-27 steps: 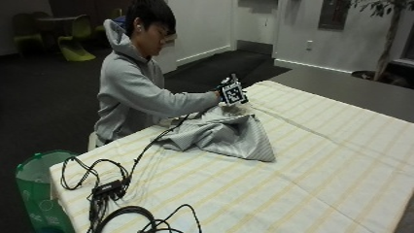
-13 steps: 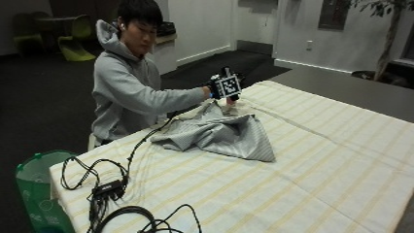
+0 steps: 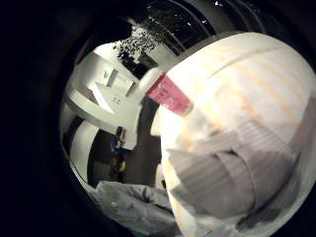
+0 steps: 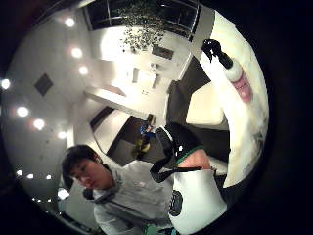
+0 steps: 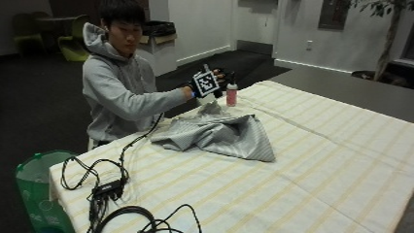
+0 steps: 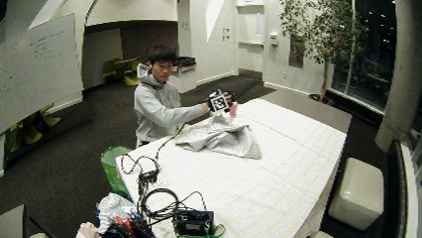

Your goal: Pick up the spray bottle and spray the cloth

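Note:
A pink spray bottle with a black trigger head stands upright near the table's far edge, beside the person. A grey striped cloth lies crumpled on the striped tablecloth just in front of it. My gloved right hand hangs in the air next to the bottle's head, fingers stretched toward it and holding nothing. The thumb side palm view shows the bottle standing free, a short way from the palm. In the little finger side palm view, the bottle stands beyond the cloth.
The long table stretches away from the cloth under a yellow-striped cover. Black cables and a small box lie at its near left end. A green bin stands on the floor by that corner, and a white stool on the other side.
My gloved hand has lifted off the cloth and drawn slightly toward the person, so the bottle now shows beside it. Bottle and cloth have stayed where they were.

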{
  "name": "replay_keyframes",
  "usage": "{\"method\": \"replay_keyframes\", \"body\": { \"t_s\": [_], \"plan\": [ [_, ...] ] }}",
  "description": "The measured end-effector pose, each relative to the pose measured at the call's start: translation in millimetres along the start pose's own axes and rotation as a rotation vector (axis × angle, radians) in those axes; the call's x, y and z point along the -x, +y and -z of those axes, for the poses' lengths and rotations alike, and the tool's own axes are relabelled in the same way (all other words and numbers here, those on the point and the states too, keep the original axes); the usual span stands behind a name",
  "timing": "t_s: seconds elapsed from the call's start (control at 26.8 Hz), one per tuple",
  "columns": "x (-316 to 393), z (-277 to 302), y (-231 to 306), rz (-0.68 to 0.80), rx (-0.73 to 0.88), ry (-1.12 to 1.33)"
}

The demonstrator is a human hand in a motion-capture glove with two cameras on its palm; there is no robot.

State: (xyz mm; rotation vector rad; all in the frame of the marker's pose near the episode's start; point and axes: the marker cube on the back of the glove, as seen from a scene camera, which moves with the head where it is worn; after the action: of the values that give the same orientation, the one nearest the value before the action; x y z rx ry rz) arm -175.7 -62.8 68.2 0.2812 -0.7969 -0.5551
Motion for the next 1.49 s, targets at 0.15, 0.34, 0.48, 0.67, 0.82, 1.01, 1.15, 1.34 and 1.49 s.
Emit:
{"method": "replay_keyframes", "body": {
  "t_s": [0.15, 0.34, 0.48, 0.67, 0.82, 1.01, 1.15, 1.34, 1.49],
  "plan": [
    [13, 18, 43, 0.077, -0.011, 0.205],
    [19, 58, 116, 0.116, -0.055, 0.474],
    [0, 98, 174, 0.090, -0.119, 0.707],
    [-31, 143, 228, 0.018, -0.187, 0.801],
    [-53, 162, 259, -0.018, -0.246, 0.772],
    [-66, 166, 277, -0.057, -0.257, 0.728],
    [-65, 156, 278, -0.059, -0.206, 0.747],
    [-70, 144, 278, -0.071, -0.168, 0.717],
    [-74, 146, 278, -0.093, -0.180, 0.674]
  ]
}}
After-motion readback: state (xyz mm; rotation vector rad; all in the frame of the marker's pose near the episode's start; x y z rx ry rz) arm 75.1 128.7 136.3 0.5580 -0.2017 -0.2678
